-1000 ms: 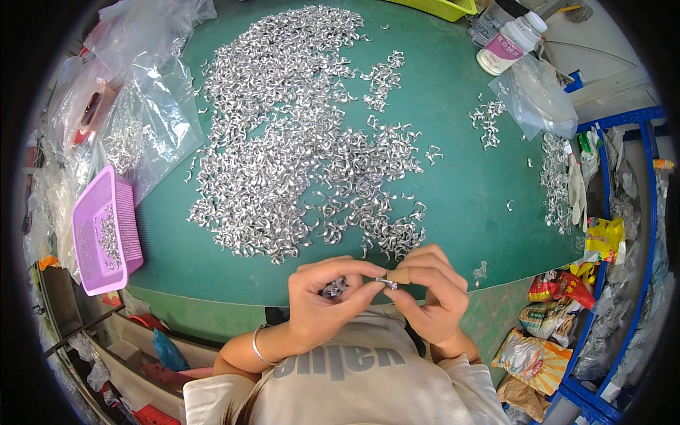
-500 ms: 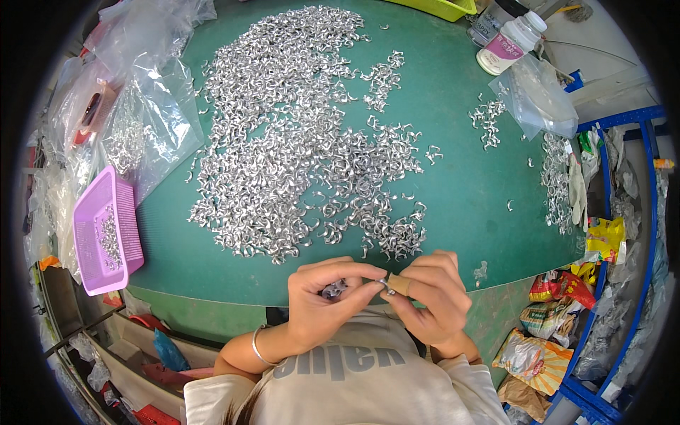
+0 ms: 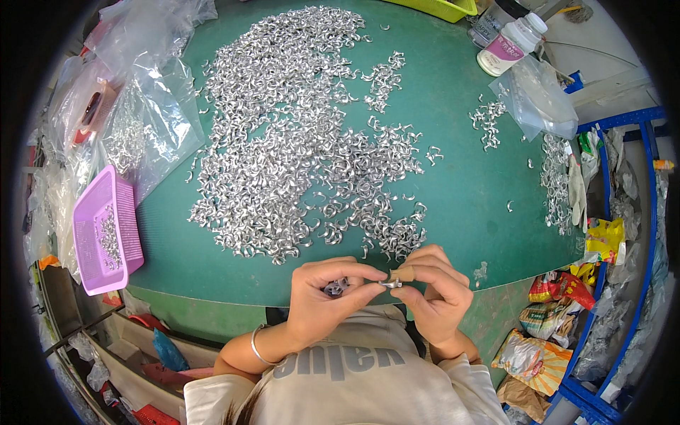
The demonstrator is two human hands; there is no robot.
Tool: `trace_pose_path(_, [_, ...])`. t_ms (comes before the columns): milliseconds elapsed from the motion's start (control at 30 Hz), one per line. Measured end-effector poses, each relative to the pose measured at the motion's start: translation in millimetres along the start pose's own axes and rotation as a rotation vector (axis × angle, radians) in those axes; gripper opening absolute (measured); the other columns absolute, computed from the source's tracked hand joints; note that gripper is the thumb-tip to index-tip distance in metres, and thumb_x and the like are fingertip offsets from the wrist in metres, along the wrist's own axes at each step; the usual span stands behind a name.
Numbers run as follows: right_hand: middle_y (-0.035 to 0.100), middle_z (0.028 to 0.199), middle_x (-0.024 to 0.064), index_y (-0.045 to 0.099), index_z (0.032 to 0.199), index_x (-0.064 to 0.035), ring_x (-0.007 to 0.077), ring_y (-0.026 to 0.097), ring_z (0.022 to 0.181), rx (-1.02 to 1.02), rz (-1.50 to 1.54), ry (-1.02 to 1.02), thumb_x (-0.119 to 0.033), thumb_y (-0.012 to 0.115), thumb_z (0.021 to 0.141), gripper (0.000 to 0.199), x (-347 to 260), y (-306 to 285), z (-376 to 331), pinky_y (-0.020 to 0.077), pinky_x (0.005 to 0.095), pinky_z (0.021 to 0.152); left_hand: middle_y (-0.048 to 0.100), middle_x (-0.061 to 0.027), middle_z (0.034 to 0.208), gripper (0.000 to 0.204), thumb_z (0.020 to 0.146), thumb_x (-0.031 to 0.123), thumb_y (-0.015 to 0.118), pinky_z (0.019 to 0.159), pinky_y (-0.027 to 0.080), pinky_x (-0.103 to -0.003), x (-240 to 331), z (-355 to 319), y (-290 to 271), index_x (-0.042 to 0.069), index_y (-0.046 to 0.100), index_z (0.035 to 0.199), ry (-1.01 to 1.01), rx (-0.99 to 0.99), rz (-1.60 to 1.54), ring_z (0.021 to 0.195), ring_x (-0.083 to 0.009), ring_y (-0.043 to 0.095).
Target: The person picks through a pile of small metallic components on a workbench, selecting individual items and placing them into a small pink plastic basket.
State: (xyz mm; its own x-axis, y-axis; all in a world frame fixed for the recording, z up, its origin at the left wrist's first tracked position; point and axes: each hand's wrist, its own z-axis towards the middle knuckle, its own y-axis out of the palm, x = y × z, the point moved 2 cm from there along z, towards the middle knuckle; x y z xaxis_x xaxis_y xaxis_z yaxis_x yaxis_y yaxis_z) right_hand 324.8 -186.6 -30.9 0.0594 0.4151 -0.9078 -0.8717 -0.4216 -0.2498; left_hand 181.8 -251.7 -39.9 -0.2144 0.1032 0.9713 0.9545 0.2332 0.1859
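A passable lane crosses the green desk (image 3: 457, 205) between the metal-piece heap (image 3: 276, 149) and the small right-hand cluster (image 3: 487, 122); the purple basket (image 3: 127, 219) obstructs the left edge.

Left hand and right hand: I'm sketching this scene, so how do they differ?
The left hand wears a bracelet at the wrist; the right hand shows none. The right has a tan wrap on one finger; the left shows none. The left cups extra metal pieces in its palm; none show in the right. Both pinch one small metal piece.

Left hand (image 3: 315, 294) is curving inward, thumb (image 3: 358, 297) and forefinger (image 3: 354, 269) pinching; right hand (image 3: 440, 299) is facing it, pinching likewise; forearms (image 3: 239, 354) are pointing inward.
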Motion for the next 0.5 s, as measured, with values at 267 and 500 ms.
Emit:
trace_pose_path(267, [0.062, 0.074, 0.0086, 0.063, 0.077, -0.0004, 0.0220, 0.055, 0.068, 0.167, -0.366, 0.105, 0.000, 0.067, 0.064, 0.013, 30, -24, 16, 0.0417, 0.0309, 0.066, 0.052, 0.0045, 0.064, 0.006, 0.075, 0.002, 0.061, 0.043, 0.027, -0.015, 3, -6, -66, 0.002, 0.062, 0.081, -0.031, 0.514, -0.092, 0.050, -0.0005, 0.040])
trace_pose_path(500, [0.056, 0.087, 0.0051, 0.063, 0.086, -0.0040, 0.0221, 0.049, 0.081, -0.041, -0.759, -0.011, -0.006, 0.067, 0.066, 0.021, 54, -15, 40, 0.0354, 0.0323, 0.070, 0.043, 0.0056, 0.060, 0.023, 0.077, 0.016, 0.066, 0.044, 0.018, -0.018, 70, -76, -275, -0.002, 0.064, 0.092, 0.424, 1.457, 0.737, 0.049, -0.0024, 0.028])
